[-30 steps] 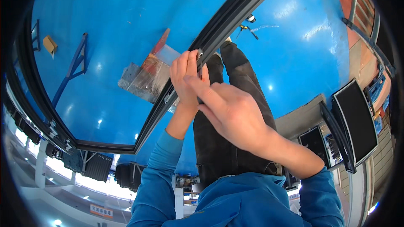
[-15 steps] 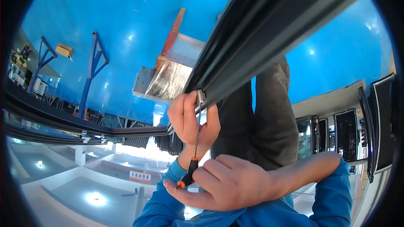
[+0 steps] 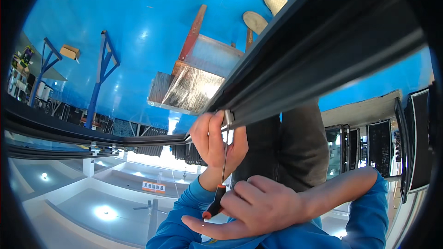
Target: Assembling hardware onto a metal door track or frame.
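Observation:
A screwdriver point(image 3: 216, 203) with a black and orange handle and a long thin shaft is in my right hand point(image 3: 265, 205). Its curled fingers close on the handle, while the thumb stretches out past the handle's end. The shaft runs up to a small silvery metal fitting point(image 3: 228, 118) on the edge of a long black frame profile point(image 3: 295, 71). My left hand point(image 3: 213, 145) pinches this fitting with its fingertips against the profile. Where exactly the screwdriver's tip sits, I cannot tell.
Another black frame bar point(image 3: 143, 140) runs off leftward, with small metal fittings on it. Beyond the profile, a film-wrapped block point(image 3: 196, 87) and a red-brown bar point(image 3: 193, 32) lie over the blue floor point(image 3: 152, 22). Shoes point(image 3: 273, 0) show beside the profile. Blue stands point(image 3: 99, 78) are at left.
Both hands, the screwdriver and the fitting have shifted a little right and downward in view. Light-coloured shoes now show at the top beside the profile.

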### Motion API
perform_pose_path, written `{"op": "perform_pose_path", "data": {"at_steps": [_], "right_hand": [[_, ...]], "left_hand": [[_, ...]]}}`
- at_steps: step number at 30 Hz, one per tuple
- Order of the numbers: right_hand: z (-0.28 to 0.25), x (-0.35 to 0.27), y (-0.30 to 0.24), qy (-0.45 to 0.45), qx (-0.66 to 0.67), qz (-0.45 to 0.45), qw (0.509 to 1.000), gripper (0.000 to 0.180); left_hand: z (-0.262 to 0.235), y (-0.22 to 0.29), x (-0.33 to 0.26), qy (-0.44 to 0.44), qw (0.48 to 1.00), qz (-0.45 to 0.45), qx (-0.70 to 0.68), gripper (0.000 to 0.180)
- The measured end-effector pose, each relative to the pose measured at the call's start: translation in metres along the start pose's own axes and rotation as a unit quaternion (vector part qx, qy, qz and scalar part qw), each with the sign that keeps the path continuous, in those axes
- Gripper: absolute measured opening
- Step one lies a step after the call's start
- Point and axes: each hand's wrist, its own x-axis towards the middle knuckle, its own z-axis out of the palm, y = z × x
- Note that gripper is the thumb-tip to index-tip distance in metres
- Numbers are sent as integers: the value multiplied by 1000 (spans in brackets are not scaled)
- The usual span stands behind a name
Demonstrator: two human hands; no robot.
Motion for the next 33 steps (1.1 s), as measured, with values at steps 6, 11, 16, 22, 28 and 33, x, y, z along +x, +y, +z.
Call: {"op": "perform_pose_path", "data": {"at_steps": [6,11,16,22,28,33], "right_hand": [[12,-9,-36,-4,-217,105,970,34],[1,15,-57,-118,-396,77,907,30],[16,-1,-63,-84,-334,74,936,34],[39,-18,-48,86,-70,255,961,34],[47,-11,-59,166,262,457,834,39],[46,-2,-77,177,204,474,838,42]], "left_hand": [[14,2,2,57,998,23,-28,44],[31,-14,-3,101,992,64,-34,47],[43,-18,-1,151,984,75,-59,48],[46,-12,5,189,975,72,-87,47],[54,-20,3,183,975,76,-102,49],[53,-20,2,183,974,84,-102,48]]}}
